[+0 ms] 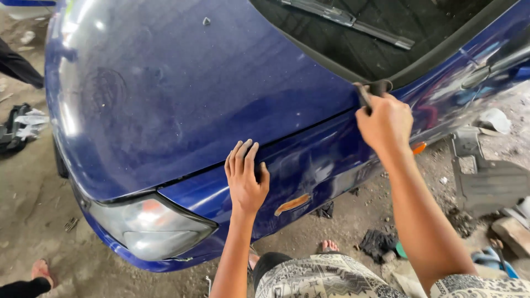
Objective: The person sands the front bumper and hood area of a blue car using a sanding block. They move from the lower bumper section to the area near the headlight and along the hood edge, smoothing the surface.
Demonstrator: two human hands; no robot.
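Hands at work on the front corner of a dark blue car. Left hand (245, 175) lies flat and released on the blue fender (309, 165), fingers spread and pointing up toward the seam with the bonnet (182, 94); it grasps nothing. Right hand (385, 122) is clenched around a dark rubber strip (375, 88) at the rear corner of the bonnet, just below the windscreen (386, 22). Only a short end of the strip shows above the grip; it curls over the knuckles, and its long axis cannot be told beyond that. Fender seam runs diagonally, from the headlight (152, 229) below and left of the left grip up to the right grip. An orange side marker (292, 204) sits on the fender just below and right of the left hand. A wiper blade (353, 22) lies across the windscreen above the right grip. No container is in view. Ground is bare, dusty concrete (33, 204) strewn with debris: a grey plastic panel (486, 176) right of the right arm, dark rags (378, 243) beneath it. Another person's foot (41, 270) stands at lower left, well apart from both hands.
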